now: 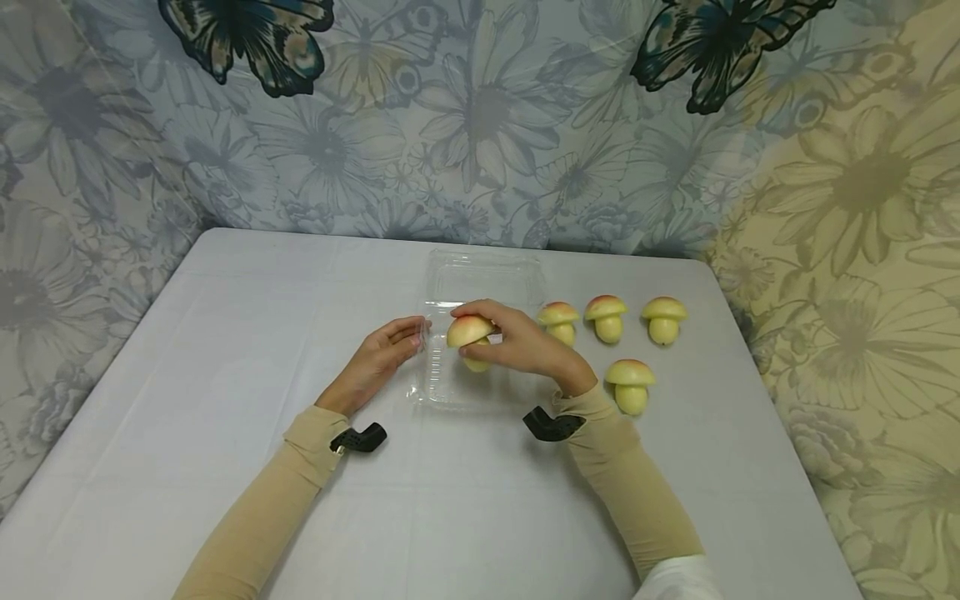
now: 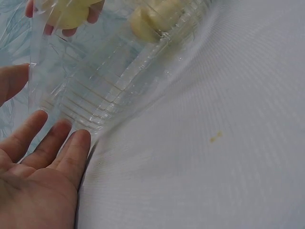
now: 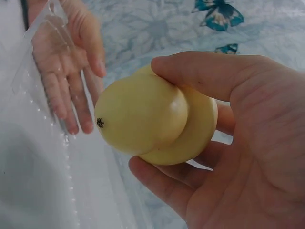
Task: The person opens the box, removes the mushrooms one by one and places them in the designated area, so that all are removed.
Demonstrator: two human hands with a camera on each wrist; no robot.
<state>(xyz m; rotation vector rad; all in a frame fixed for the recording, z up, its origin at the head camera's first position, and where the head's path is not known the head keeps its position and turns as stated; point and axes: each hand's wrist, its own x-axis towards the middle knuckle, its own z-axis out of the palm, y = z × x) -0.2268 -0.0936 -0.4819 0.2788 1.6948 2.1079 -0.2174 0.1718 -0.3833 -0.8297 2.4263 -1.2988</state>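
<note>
My right hand (image 1: 521, 340) grips a toy mushroom (image 1: 468, 331), pale yellow with a reddish cap. It holds the mushroom over a clear plastic clamshell container (image 1: 495, 402), whose lid lies back toward the wall. In the right wrist view, thumb and fingers hold the mushroom (image 3: 143, 117) around its cap, and the stem's dark-tipped end faces the camera. My left hand (image 1: 378, 362) is at the container's left side, its fingers nearly straight and touching the plastic. The left wrist view shows the fingertips (image 2: 78, 143) against the ribbed wall, the thumb spread apart.
Several similar mushrooms stand to the right of the container, among them one near the right forearm (image 1: 630, 387) and one farthest right (image 1: 664, 320). A white cloth covers the table (image 1: 225, 350). Behind it rises a wall (image 1: 487, 150) with floral paper and butterfly decorations.
</note>
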